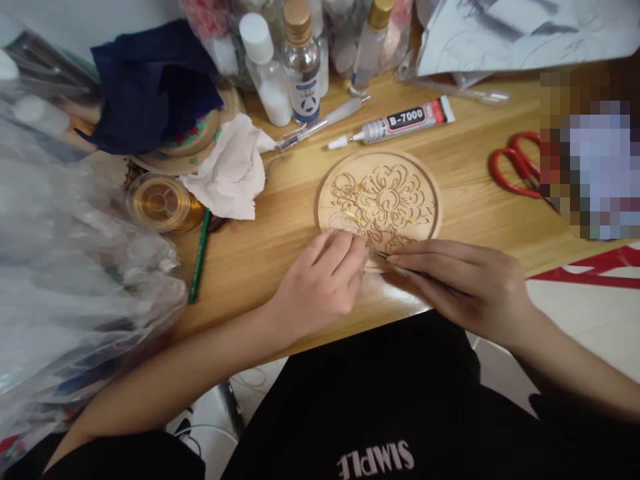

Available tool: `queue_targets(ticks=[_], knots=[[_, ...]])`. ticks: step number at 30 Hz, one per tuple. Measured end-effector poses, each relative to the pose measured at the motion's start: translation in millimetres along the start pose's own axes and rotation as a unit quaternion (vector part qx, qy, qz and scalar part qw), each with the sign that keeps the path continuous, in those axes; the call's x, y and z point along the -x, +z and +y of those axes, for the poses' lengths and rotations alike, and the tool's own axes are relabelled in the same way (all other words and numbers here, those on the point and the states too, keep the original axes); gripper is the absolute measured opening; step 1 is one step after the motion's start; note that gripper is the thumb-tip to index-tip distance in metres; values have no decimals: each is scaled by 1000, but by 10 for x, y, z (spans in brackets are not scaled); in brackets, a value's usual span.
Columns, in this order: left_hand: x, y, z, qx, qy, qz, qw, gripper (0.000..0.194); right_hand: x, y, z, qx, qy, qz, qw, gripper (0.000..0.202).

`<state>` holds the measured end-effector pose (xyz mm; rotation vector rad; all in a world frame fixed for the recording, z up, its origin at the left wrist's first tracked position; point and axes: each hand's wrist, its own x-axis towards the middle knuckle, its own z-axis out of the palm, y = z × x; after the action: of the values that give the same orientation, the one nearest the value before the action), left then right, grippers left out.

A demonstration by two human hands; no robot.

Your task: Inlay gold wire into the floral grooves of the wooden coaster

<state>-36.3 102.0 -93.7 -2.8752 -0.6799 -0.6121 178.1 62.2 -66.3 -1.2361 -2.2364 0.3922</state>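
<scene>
A round wooden plate (327, 200) with a raised rim lies on the table, bearing a flower pattern outlined in gold wire (387, 197); part of the lower left shows only drawn lines. Over its near edge my left hand (325, 280) is closed, fingertips pinched together, and what they hold is too small to make out. My right hand (465, 283) grips slim dark tweezers (383, 255), whose tips reach close to the left fingertips. Most of the tweezers' length is hidden by the right fingers.
Behind the plate lie a B-7000 glue tube (407, 123) and a clear-handled pen tool (325, 122). Bottles (304, 73) stand farther back. Leftward are a crumpled tissue (233, 167), a gold wire spool (163, 203) and a green pencil (200, 257). Red-handled scissors (517, 167) lie right.
</scene>
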Motion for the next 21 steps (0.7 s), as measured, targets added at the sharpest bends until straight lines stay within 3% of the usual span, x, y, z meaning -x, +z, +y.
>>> queue_targets(ticks=[21], knots=[[-10,-10,-12,-3,10,-4,1000,17,-95,-83,66,-3,-49,-56,997,13]])
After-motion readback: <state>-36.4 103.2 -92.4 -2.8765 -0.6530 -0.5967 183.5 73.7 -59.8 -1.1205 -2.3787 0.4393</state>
